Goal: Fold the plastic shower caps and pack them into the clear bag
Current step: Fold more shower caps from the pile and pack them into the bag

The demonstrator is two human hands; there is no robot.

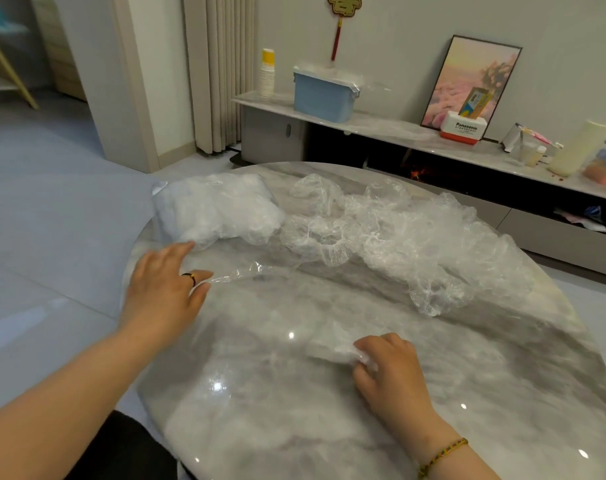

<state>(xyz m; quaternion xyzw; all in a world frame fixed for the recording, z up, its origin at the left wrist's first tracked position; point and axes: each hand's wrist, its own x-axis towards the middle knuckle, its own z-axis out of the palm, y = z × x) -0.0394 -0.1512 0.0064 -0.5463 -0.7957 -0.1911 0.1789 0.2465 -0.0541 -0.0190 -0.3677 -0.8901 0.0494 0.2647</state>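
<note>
On the round marble table [329, 427], a clear bag [215, 209] stuffed with white folded caps lies at the far left edge. Several loose, crinkled clear shower caps [398, 230] are heaped across the far middle and right. One thin cap [253, 271] lies stretched over the table in front of me. My left hand [166, 289] pinches its left edge between thumb and ringed finger, while my other fingers reach toward the bag. My right hand [388, 368] grips the cap's bunched end [336, 351] near the table's middle.
Behind the table a low marble shelf [381, 126] carries a blue lidded box [324, 95], a stack of paper cups [267, 74], a framed picture [471, 84] and small items. Grey floor lies to the left.
</note>
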